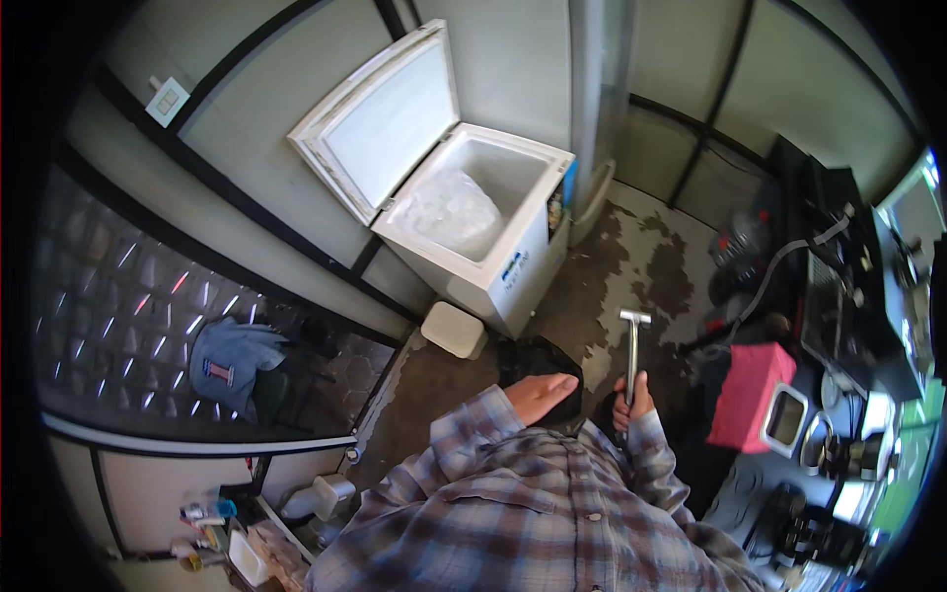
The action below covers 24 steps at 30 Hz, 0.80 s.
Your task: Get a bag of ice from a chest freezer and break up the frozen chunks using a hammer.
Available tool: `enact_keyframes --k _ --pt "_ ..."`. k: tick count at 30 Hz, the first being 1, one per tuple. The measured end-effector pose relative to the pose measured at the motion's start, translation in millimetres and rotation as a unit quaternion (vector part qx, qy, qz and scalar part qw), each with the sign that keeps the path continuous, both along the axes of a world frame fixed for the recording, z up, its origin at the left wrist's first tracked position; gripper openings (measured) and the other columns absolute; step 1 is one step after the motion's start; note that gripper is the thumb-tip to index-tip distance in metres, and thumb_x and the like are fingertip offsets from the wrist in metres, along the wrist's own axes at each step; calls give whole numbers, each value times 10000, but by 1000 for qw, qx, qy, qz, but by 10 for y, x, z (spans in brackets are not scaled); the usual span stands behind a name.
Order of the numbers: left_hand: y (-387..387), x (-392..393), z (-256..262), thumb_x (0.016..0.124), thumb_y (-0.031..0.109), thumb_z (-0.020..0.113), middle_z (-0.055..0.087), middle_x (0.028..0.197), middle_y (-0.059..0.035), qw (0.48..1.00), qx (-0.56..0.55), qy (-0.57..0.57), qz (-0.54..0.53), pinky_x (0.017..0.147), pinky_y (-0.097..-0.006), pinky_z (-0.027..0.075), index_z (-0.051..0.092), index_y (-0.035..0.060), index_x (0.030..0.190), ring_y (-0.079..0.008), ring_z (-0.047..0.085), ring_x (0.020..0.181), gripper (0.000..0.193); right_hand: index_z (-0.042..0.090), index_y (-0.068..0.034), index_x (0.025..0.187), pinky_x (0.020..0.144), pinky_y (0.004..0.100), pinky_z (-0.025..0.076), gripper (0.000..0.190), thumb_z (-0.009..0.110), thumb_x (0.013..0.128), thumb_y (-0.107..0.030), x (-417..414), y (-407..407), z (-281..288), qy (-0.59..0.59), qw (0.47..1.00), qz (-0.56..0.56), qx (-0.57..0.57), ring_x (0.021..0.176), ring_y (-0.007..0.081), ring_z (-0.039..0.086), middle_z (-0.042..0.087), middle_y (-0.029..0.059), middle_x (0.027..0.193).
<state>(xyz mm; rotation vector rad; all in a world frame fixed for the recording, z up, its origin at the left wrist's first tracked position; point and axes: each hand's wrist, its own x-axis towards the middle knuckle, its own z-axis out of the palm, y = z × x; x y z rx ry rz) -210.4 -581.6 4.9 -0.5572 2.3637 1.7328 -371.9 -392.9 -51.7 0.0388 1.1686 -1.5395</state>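
Observation:
My right hand [634, 403] is wrapped around the handle of a shiny metal hammer-like tool [633, 348], its T-shaped head pointing away from me. My left hand [544, 396] is held out flat before my belly, with no object visible in it. Below that hand, black plastic or cloth [544, 359] lies on the floor. Farther ahead stands a white chest freezer [510, 274] with its lid [392, 118] raised. Inside it is a clear plastic bag [451, 211] of whitish contents, seemingly ice.
A white lidded container [453, 329] sits on the floor by the freezer. To the right are a pink box-like object [751, 396], large clear bottles [740, 237] and a cluttered counter. At left, a blue-grey garment [233, 366] shows beyond a dark opening; shelves with items stand at lower left.

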Motion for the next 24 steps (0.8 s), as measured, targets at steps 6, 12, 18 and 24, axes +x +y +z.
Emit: enact_keyframes --k 6,12,18,24 --pt "-296 -1207 -235 982 373 426 636 1097 -131 993 -31 -28 111 887 -311 472 528 -9 1210 -198 609 1033 457 544 -20 1003 514 271 415 234 628 873 -196 -1424 -289 -759 645 761 -24 72 519 121 442 484 11 626" --pt "-662 -2434 154 974 224 469 592 690 -39 955 18 112 273 564 -268 444 606 -9 952 -120 521 582 272 502 -83 956 379 230 302 222 500 953 -304 -2966 -1097 151 172 974 142 35 425 59 371 440 -9 585" --pt "-1133 -2592 -119 1003 347 328 436 528 -17 905 -107 109 398 471 -284 349 533 44 687 -111 425 485 483 511 -110 1098 369 219 286 299 397 985 -363 -3717 -1746 -525 242 959 146 6 425 53 351 393 -28 580" --pt "-1798 -2113 -1187 994 371 374 525 646 -66 767 -38 42 639 566 -270 413 575 21 871 -147 500 569 422 451 -142 1224 359 197 289 332 395 991 -372 -3499 -2554 -29 -47 974 221 -8 426 43 342 381 -32 638"
